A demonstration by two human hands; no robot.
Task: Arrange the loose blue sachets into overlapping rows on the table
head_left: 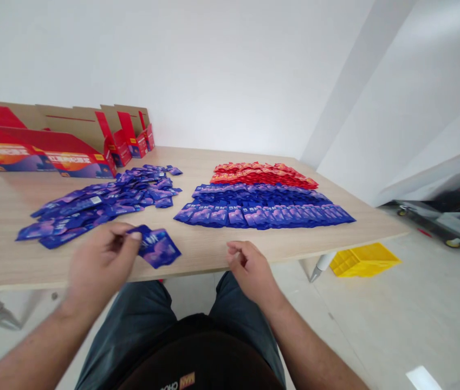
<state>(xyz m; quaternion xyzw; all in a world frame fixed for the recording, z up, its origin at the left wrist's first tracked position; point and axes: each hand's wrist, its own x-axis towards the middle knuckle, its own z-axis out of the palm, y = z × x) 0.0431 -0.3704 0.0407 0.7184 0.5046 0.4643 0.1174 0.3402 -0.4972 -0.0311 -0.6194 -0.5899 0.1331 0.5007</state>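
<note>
Between the thumb and fingers of my left hand (102, 257) is a blue-purple sachet (159, 248), held over the front of the table. It may be more than one sachet; I cannot tell. My right hand (250, 268) is at the table's front edge, fingers loosely curled, a gap between thumb and forefinger, nothing visible in it. Left of centre lies a loose heap of blue sachets (108, 200). Farther right, overlapping rows of blue sachets (266, 215) lie in front of rows of red sachets (264, 173).
Open red cardboard boxes (79, 157) stand at the back left of the wooden table (201, 244), near the white wall. On the floor to the right are a yellow crate (363, 260) and a dark wheeled cart (428, 222).
</note>
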